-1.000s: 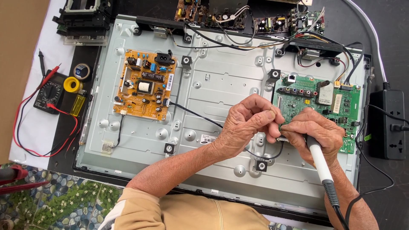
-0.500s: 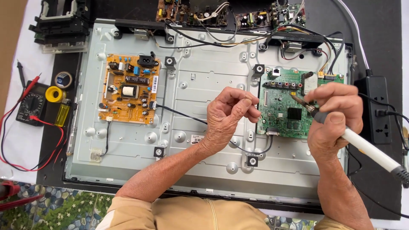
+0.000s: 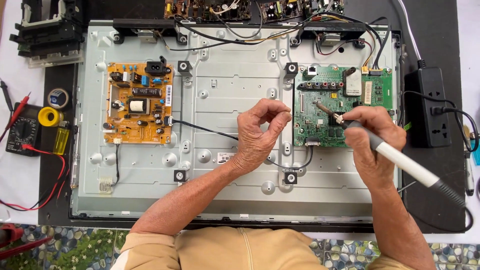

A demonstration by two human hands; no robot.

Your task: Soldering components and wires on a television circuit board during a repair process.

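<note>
My right hand [image 3: 372,145] grips a soldering iron [image 3: 400,162] with a white and grey handle. Its metal tip rests on the green main board [image 3: 350,115] at the right of a television's metal back panel [image 3: 230,75]. My left hand [image 3: 260,137] hovers just left of that board, thumb and forefinger pinched on what looks like a thin wire [image 3: 289,115]. The two hands are apart, with the board's left edge between them.
An orange power board [image 3: 137,102] sits on the panel's left, joined by a black cable [image 3: 200,127]. A multimeter [image 3: 20,130] with red leads, a yellow roll [image 3: 50,117] and a lighter [image 3: 61,141] lie at the left. A black power strip [image 3: 425,107] lies at the right.
My hands were together over the green board's lower left. The right hand has drawn away to the right and the iron's tip now rests higher on the board.
</note>
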